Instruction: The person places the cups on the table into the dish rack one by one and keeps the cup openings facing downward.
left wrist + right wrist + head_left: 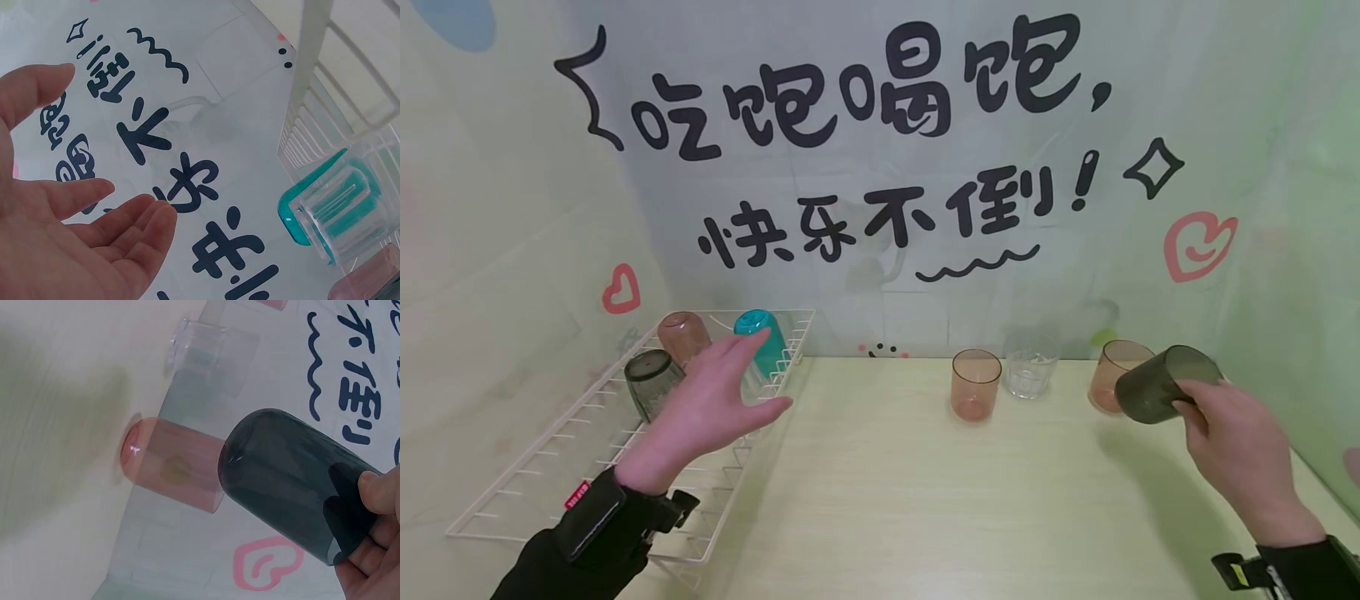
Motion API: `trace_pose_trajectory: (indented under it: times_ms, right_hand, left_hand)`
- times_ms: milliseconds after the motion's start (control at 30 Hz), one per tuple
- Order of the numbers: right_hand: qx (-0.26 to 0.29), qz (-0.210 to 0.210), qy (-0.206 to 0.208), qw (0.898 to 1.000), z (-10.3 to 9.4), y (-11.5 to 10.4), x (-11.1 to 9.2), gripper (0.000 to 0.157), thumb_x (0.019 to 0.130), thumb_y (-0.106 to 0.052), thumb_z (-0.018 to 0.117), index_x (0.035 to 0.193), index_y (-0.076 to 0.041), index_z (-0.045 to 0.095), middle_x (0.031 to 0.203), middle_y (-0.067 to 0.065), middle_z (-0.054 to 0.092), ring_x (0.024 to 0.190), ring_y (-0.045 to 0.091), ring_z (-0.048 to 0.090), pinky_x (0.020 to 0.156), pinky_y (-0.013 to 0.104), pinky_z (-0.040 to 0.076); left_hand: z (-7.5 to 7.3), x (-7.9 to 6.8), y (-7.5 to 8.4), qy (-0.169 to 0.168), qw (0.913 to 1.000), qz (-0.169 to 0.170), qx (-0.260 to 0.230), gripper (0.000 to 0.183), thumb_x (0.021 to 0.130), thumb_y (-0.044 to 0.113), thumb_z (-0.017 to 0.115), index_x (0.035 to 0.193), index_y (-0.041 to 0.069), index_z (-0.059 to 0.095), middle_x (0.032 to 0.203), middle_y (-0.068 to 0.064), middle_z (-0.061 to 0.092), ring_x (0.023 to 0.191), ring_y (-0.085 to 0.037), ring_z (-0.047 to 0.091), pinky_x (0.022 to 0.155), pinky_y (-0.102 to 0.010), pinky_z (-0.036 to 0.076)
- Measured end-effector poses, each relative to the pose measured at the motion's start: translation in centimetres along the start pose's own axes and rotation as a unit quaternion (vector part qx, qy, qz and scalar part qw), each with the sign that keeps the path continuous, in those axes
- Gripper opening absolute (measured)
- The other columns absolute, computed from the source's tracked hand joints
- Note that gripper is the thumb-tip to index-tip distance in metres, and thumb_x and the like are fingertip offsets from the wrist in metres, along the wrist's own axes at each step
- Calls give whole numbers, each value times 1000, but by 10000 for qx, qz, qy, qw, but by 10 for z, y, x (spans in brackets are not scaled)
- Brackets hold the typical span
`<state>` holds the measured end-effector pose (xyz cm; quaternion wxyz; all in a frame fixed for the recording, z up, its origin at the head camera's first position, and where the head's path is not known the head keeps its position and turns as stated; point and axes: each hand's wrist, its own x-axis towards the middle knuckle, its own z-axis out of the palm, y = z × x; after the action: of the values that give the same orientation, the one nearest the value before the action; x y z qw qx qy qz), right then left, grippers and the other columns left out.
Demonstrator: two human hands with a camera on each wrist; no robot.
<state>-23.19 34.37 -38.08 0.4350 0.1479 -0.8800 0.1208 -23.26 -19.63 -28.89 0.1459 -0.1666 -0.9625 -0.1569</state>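
My right hand (1247, 450) grips a dark grey translucent cup (1167, 385) near its rim, tilted in the air above the table. Just behind it an amber-pink cup (1108, 379) stands upright on the table; the right wrist view shows the grey cup (281, 481) overlapping that pink one (178, 462). Over the wire rack (718, 508), my left hand (711, 400) holds nothing, its thumb spread from its fingers. Around that hand, a teal cup (767, 342), a grey cup (651, 379) and a pinkish cup (683, 335) sit bottom-up in the rack, partly hidden.
Along the back of the table (940, 500) stand another amber-pink cup (976, 387) and a clear glass (1030, 371). Behind them hangs a printed backdrop (850, 308) with large black characters. The rack's raised wire edge runs along the table's left side.
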Motion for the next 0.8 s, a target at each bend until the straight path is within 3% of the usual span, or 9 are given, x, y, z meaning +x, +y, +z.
trace_pose_trajectory:
  times_ms: [233, 400, 567, 633, 800]
  right_hand:
    - [212, -381, 178, 9989, -2, -22, 14, 32, 63, 6, 70, 94, 1, 63, 75, 12, 60, 67, 27, 51, 57, 45, 41]
    - [472, -380, 217, 9979, -1, -36, 23, 32, 64, 8, 70, 95, 2, 63, 77, 14, 61, 77, 30, 53, 73, 43, 43]
    - [791, -347, 291, 9958, 1, -51, 29, 30, 66, 8, 69, 95, 2, 62, 80, 14, 62, 81, 29, 55, 96, 32, 37]
    - [900, -377, 345, 9946, 2, -56, 31, 30, 66, 9, 69, 95, 2, 62, 81, 14, 62, 82, 29, 55, 99, 27, 34]
    - [1118, -493, 516, 9912, 6, -69, 35, 32, 64, 11, 70, 94, 3, 63, 81, 15, 63, 82, 30, 55, 99, 32, 36]
  left_hand:
    - [0, 2, 6, 103, 9999, 43, -68, 86, 76, 49, 66, 143, 8, 32, 140, -14, 39, 127, -35, 32, 95, -59, 35]
    - [0, 3, 11, 170, 9996, 118, -180, 85, 76, 48, 67, 142, 7, 33, 140, -14, 39, 127, -34, 32, 97, -56, 34]
    - [3, 6, 14, 184, 9993, 137, -296, 86, 75, 47, 68, 142, 8, 32, 141, -13, 37, 128, -32, 31, 96, -55, 36]
    - [4, 7, 16, 196, 9992, 164, -324, 86, 75, 47, 68, 142, 8, 33, 141, -13, 38, 128, -32, 32, 96, -55, 36]
    - [6, 9, 21, 265, 9986, 269, -357, 86, 74, 47, 69, 142, 8, 34, 138, -12, 40, 125, -31, 34, 97, -53, 36]
